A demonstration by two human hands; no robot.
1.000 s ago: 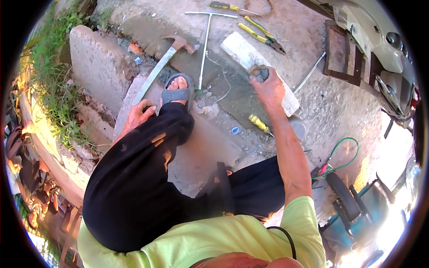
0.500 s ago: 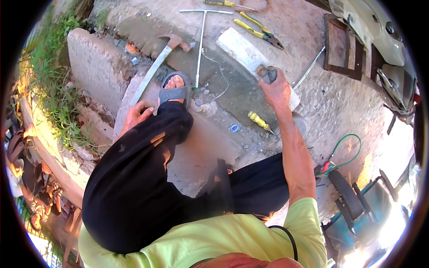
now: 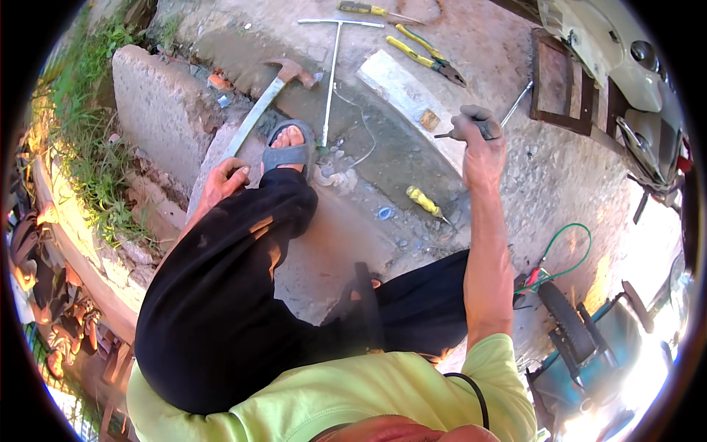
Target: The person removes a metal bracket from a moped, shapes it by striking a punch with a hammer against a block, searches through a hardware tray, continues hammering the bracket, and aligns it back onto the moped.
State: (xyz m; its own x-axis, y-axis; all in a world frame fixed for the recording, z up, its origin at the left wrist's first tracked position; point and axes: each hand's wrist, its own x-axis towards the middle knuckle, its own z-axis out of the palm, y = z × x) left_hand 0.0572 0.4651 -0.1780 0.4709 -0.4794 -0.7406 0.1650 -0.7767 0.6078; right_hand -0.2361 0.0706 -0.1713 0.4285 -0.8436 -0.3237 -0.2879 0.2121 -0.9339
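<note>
My right hand (image 3: pixel 482 149) is raised at the right end of a flat pale metal bar (image 3: pixel 401 88). Its fingers look blackened and are closed on a thin dark rod (image 3: pixel 442 135), whose tip points left; most of the rod is hidden. A small brown block (image 3: pixel 429 119) rests on the bar beside the hand. My left hand (image 3: pixel 222 184), beside my knee, has its curled fingers round the lower end of a claw hammer (image 3: pixel 258 112). The hammer's head points away from me, near my sandalled foot (image 3: pixel 287 151).
A T-handle wrench (image 3: pixel 333 81), pliers (image 3: pixel 427 55) and a long screwdriver (image 3: pixel 372 9) lie farther off. A short yellow-handled screwdriver (image 3: pixel 426 202) is nearer. Concrete blocks (image 3: pixel 158 103) stand left. A brown metal frame (image 3: pixel 552 81) and motorbike parts (image 3: pixel 644 51) are at right.
My right hand has lifted off the bar and moved right, leaving the brown block on it and showing the thin rod. My left hand has shifted slightly up along the hammer's handle.
</note>
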